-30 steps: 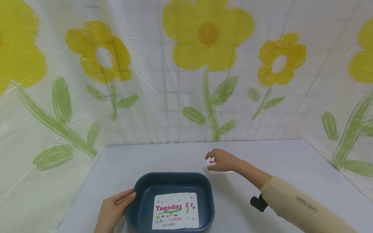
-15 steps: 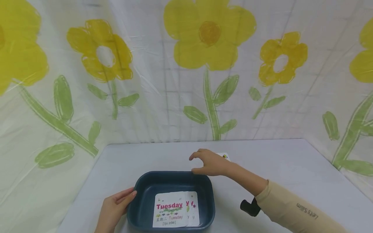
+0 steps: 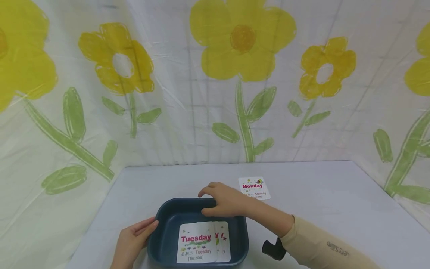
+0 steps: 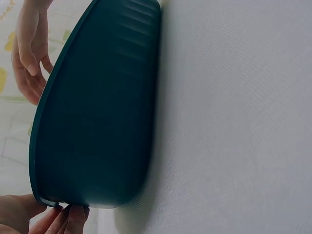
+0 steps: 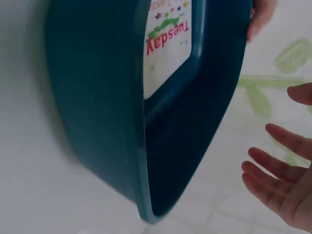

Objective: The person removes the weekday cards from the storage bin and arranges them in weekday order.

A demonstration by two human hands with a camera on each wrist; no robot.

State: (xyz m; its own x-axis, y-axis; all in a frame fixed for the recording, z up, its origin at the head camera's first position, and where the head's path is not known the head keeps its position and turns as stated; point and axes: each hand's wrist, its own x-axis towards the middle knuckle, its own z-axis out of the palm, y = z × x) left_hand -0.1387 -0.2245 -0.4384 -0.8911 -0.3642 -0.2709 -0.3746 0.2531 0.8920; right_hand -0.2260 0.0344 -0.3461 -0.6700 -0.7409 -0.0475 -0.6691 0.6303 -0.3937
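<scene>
A dark blue basin point(image 3: 188, 204) stands at the front of the table. My left hand point(image 3: 134, 239) pinches its left rim between thumb and fingers, also visible at the basin's end in the left wrist view. Above the back right part of the basin is my right hand point(image 3: 228, 201), fingers loosely bent and spread, holding nothing. The right wrist view shows those fingers point(image 5: 282, 168) apart from the rim. Inside the basin lie overlapping white cards, a "Tuesday" card point(image 3: 195, 248) on top and edges of others at its right. A "Monday" card point(image 3: 254, 185) lies flat behind the right hand.
A white cloth point(image 3: 319, 186) covers the table. Behind it hangs a curtain point(image 3: 215, 104) printed with yellow flowers. A black cylindrical device point(image 3: 273, 249) is at the right wrist, by the beige sleeve point(image 3: 322, 246).
My right hand has moved left and toward me, from over the Monday card to over the basin. The card stays on the table, now uncovered. The left hand keeps its hold on the rim.
</scene>
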